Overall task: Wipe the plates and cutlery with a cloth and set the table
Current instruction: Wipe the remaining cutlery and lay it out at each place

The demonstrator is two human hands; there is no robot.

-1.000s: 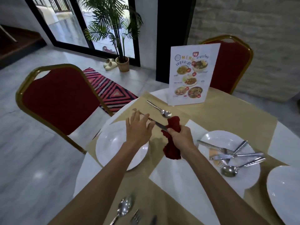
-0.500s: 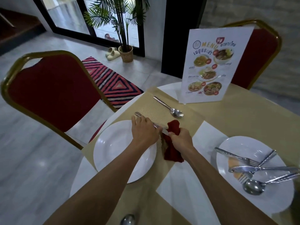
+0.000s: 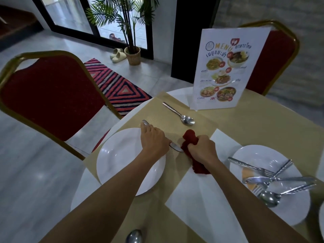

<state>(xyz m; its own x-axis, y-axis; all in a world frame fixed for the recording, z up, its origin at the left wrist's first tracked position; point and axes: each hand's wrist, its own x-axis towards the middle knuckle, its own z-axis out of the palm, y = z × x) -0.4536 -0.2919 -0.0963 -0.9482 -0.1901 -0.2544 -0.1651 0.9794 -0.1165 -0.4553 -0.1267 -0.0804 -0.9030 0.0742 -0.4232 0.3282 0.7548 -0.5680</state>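
Steel spoon bowl lies nearest, at the table edge. Right hand grips a red cloth against the knife; left hand clasps its handle beside a white plate. Rightward, another plate carries cutlery. Beyond: a spoon, a menu stand.

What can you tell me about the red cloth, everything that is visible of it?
The red cloth is a dark red, soft, seemingly knitted fabric, bunched in the right hand. One end sticks up above the fist, the longer end hangs down onto the beige placemat and the white table. The tip of the knife, held by the left hand, meets it.
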